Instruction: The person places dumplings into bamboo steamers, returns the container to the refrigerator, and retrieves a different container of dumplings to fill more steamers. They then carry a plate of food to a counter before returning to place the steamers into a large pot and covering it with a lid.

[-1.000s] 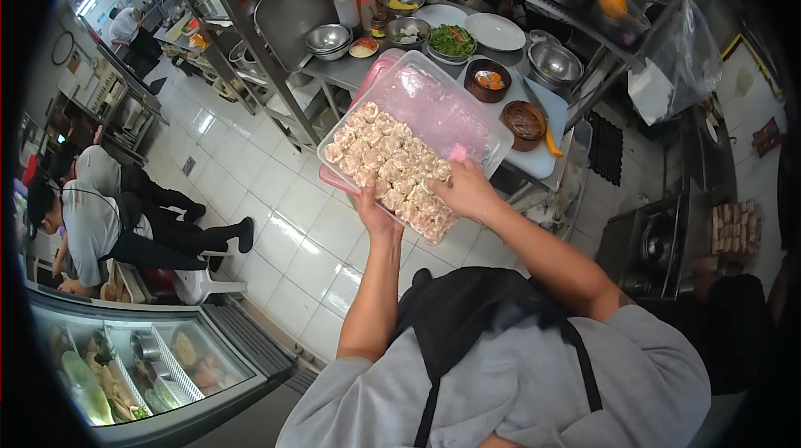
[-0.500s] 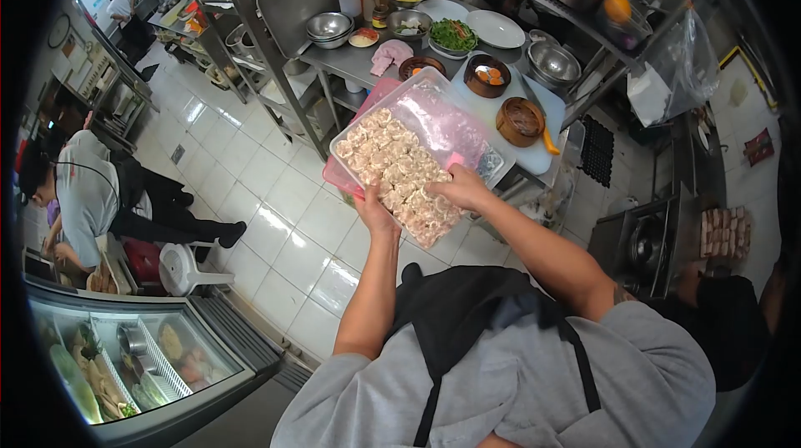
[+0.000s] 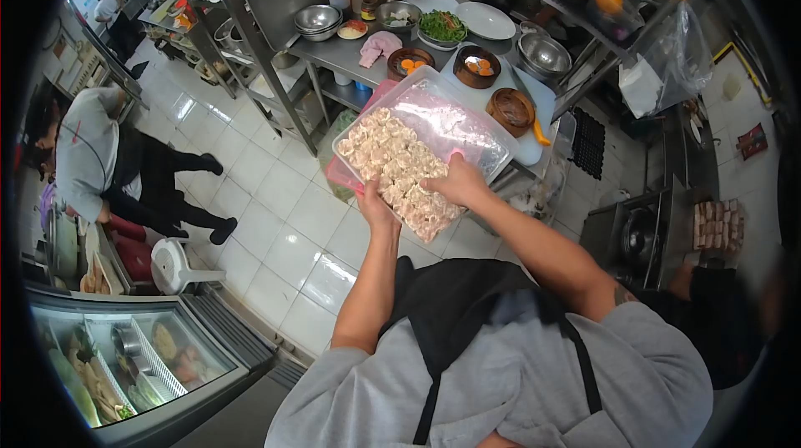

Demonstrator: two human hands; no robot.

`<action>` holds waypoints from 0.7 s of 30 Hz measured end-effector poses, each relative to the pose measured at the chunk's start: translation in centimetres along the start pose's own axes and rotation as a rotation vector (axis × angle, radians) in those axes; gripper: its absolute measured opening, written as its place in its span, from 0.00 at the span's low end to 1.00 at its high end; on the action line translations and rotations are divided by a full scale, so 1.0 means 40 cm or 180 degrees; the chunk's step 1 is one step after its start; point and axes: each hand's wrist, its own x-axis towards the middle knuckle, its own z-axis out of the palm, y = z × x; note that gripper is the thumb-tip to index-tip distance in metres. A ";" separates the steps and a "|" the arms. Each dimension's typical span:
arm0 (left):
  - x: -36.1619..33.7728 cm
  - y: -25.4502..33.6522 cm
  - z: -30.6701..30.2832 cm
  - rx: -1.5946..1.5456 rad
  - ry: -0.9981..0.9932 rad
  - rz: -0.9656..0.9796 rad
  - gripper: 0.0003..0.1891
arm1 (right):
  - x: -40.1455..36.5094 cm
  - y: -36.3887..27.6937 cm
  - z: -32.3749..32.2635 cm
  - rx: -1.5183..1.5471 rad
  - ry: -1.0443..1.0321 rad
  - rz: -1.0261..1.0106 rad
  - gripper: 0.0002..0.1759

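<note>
In the head view I hold a clear plastic container (image 3: 467, 124) in front of me, tilted over the floor. Small pale dumplings (image 3: 392, 156) in close rows cover its left and near part; the far right part shows bare plastic. My left hand (image 3: 377, 204) is closed on the near left edge, thumb on top, other fingers hidden beneath. My right hand (image 3: 461, 183) grips the right side, its thumb over the dumplings. Something pink and flat, perhaps a lid (image 3: 340, 173), sticks out under the container's left side, and a pink bit shows by my right hand.
Beyond the container stands a steel counter (image 3: 329, 52) with a cutting board (image 3: 528, 148), wooden steamers (image 3: 511, 112), a bowl of greens (image 3: 442, 28) and white plates (image 3: 486, 21). A co-worker (image 3: 92, 148) stands left, near a white stool (image 3: 171, 264) and a glass-topped fridge (image 3: 188, 323).
The co-worker at left has straightened up and shifted position. My view has turned slightly, and the counter things sit a little further left. Both hands keep their hold on the container.
</note>
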 end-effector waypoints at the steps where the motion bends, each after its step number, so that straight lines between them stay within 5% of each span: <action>1: 0.004 -0.010 -0.009 -0.0045 0.0030 -0.0060 0.26 | 0.001 0.001 -0.001 -0.0021 0.0016 -0.0038 0.52; 5: 0.019 -0.028 -0.027 -0.0132 0.0034 -0.0154 0.26 | 0.061 0.072 0.016 0.0040 -0.0123 -0.0448 0.43; 8: 0.032 -0.026 -0.036 -0.0149 0.0001 -0.0142 0.26 | 0.070 0.064 -0.078 0.1115 -0.1470 0.0072 0.30; 11: 0.033 -0.011 -0.025 -0.0113 -0.0088 -0.0144 0.27 | 0.087 0.075 -0.084 0.1564 -0.2047 0.0177 0.23; 21: 0.045 0.014 -0.025 -0.0473 -0.0294 -0.0323 0.27 | 0.128 0.108 -0.044 0.2209 -0.2394 0.0217 0.20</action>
